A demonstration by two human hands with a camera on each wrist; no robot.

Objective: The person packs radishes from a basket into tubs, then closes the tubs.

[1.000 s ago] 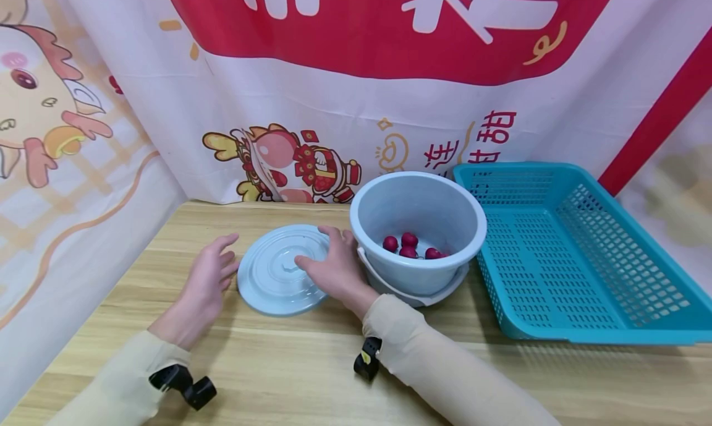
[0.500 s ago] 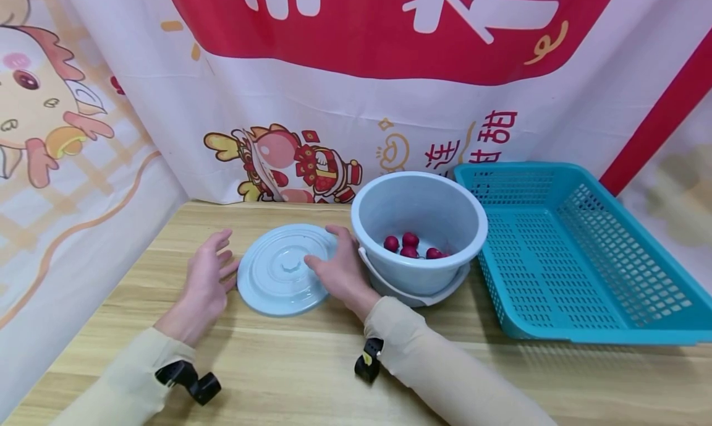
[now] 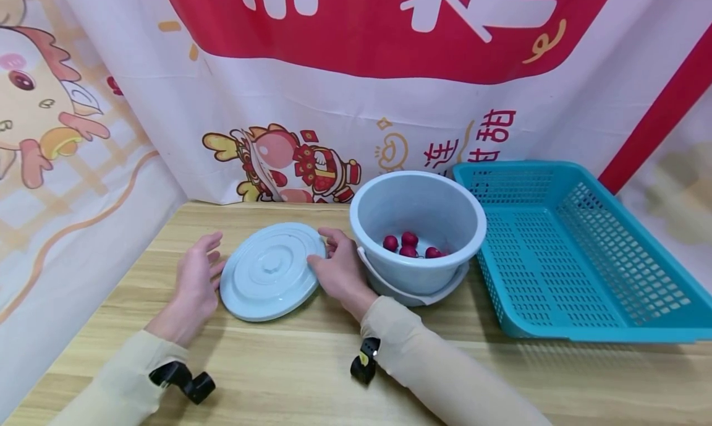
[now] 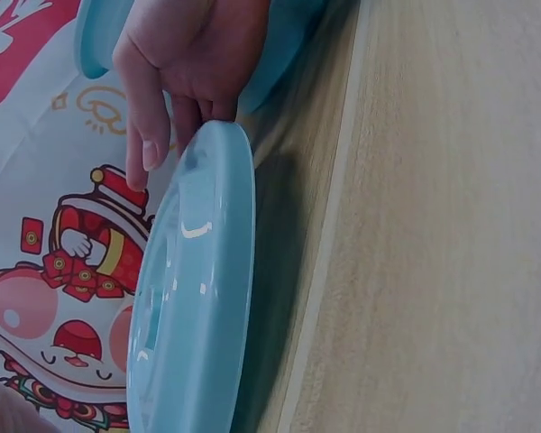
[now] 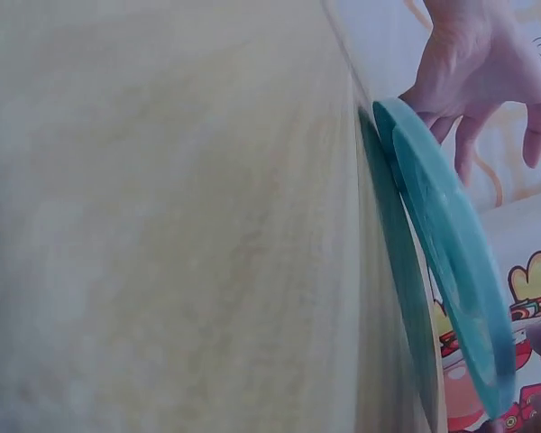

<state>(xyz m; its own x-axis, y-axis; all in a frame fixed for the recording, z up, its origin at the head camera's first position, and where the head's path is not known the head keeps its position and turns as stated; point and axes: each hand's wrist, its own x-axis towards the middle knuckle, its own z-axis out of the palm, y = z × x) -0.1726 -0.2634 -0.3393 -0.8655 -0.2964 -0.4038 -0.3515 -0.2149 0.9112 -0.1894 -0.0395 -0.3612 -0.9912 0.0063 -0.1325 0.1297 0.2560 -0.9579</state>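
A pale blue round lid (image 3: pixel 271 264) with a small centre knob lies tilted over the wooden table, its right side raised. My right hand (image 3: pixel 342 266) holds the raised rim, the thumb above and the other fingers bent at the edge. The left hand (image 3: pixel 196 277) is at the opposite rim, its fingers loosely extended and thumb apart. In the left wrist view the lid (image 4: pixel 194 289) appears edge-on, with the right hand (image 4: pixel 194 54) at its upper end. The right wrist view has the left hand (image 5: pixel 487 77) behind the lid's (image 5: pixel 446 234) low end.
A pale blue bucket (image 3: pixel 417 277) stands just right of the right hand, its handle hanging down. Several dark red round fruits (image 3: pixel 408 238) lie inside it. A teal perforated basket (image 3: pixel 556 271) is farther right. A printed cloth (image 3: pixel 311 98) hangs behind the table (image 3: pixel 289 370).
The lid has shifted left and its right side has tipped up. The right hand has stayed close to its rim. My left hand has moved slightly left; bucket and basket look unchanged.
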